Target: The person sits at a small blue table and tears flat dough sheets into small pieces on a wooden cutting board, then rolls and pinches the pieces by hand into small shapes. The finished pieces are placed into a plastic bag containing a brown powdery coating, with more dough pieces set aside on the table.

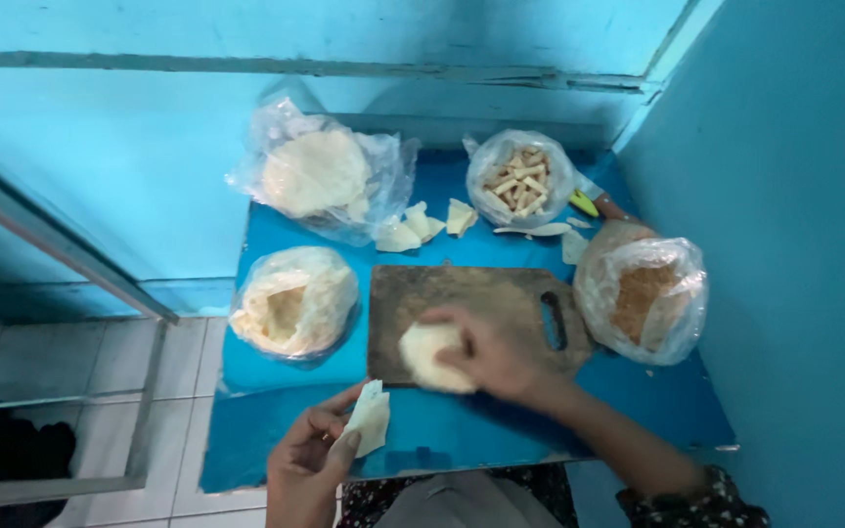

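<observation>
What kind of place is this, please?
Probably a small home food-preparation corner: a low blue table against blue walls, a wooden cutting board, and plastic bags of dough pieces.

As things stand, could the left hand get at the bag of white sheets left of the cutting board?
Probably yes. The left hand holds a folded white piece, so it is not free, but bare blue table lies between it and the bag of white sheets, with nothing in the way.

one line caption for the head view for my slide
Right hand presses a pale dough round on a worn wooden cutting board; left hand holds a white wrapper piece.
</observation>
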A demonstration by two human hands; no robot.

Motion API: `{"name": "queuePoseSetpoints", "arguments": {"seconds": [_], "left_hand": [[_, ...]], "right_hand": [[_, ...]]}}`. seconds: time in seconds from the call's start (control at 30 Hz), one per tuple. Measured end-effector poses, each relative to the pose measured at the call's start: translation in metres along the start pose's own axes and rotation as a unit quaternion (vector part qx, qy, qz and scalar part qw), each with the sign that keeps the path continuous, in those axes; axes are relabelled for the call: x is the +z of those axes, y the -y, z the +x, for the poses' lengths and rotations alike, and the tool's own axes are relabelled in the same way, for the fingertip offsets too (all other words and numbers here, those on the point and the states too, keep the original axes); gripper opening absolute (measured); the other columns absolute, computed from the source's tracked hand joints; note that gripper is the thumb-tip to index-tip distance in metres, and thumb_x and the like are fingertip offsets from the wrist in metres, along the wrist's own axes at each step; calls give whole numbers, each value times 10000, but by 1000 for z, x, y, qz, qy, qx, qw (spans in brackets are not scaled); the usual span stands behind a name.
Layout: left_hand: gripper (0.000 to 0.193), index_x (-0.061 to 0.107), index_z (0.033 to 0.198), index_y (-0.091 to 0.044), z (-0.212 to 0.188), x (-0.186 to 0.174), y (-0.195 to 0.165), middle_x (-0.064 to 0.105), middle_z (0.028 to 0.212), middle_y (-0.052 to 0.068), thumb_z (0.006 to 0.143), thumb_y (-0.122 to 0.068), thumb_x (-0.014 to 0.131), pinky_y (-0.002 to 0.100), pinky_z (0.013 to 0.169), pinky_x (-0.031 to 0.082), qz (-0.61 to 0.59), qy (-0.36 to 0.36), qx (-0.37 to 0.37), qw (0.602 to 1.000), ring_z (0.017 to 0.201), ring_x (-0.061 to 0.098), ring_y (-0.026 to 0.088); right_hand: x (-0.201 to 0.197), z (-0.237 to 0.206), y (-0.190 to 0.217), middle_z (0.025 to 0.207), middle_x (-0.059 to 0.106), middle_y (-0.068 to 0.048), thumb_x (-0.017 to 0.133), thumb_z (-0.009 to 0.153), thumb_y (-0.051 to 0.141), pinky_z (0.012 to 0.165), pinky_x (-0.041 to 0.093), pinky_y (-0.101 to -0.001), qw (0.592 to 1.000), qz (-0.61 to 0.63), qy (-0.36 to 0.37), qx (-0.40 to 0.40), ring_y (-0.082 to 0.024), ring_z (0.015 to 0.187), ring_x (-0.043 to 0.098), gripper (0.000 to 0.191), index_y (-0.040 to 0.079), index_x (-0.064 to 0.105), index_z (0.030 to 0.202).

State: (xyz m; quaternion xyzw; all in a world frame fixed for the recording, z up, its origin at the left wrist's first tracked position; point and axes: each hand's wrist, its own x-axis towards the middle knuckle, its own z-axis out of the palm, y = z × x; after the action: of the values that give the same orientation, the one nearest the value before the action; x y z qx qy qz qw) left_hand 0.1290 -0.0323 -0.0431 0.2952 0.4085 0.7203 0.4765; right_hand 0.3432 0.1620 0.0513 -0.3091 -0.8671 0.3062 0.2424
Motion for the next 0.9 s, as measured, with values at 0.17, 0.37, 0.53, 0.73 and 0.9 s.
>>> {"name": "queuePoseSetpoints", "arguments": {"seconds": [0.17,0.37,0.53,0.73,0.9], "left_hand": [[157,566,851,17,-11,-19,-14,556,1473,353,827,161,625,490,1037,527,6,-41,23,999,1263,657,359],[215,557,854,-14,-2,-16,-16,510,1514,338,791,173,643,490,1025,518,-35,0,6,999,1265,626,346],[243,537,839,-31,1,-20,-32,547,1486,335,770,165,664,483,1042,506,-76,12,-61,995,1282,608,312],[233,555,869,-20,27,10,-65,615,1457,240,773,140,694,388,994,512,5,-10,-118,993,1220,638,258],[285,567,932,-43,60,55,-74,669,1378,183,754,130,707,347,962,541,43,55,-107,992,1210,659,216]], "right_hand": [[-72,13,-14,1080,745,-176,749,885,230,835,534,-472,945,-239,-47,216,-337,995,709,639,170,491,1467],[-5,34,19,1069,738,-113,761,866,257,746,572,-385,989,-9,121,83,-235,864,712,589,226,549,1415],[-41,55,-2,1096,727,-122,705,875,184,777,552,-403,995,-65,-6,70,-247,926,712,594,181,510,1436],[-76,81,0,815,644,-115,796,793,232,657,490,-423,991,-115,-38,56,-279,738,645,679,176,542,1420],[-55,155,13,743,563,-128,826,751,161,619,467,-438,990,54,121,49,-295,682,592,721,166,536,1411]]}}
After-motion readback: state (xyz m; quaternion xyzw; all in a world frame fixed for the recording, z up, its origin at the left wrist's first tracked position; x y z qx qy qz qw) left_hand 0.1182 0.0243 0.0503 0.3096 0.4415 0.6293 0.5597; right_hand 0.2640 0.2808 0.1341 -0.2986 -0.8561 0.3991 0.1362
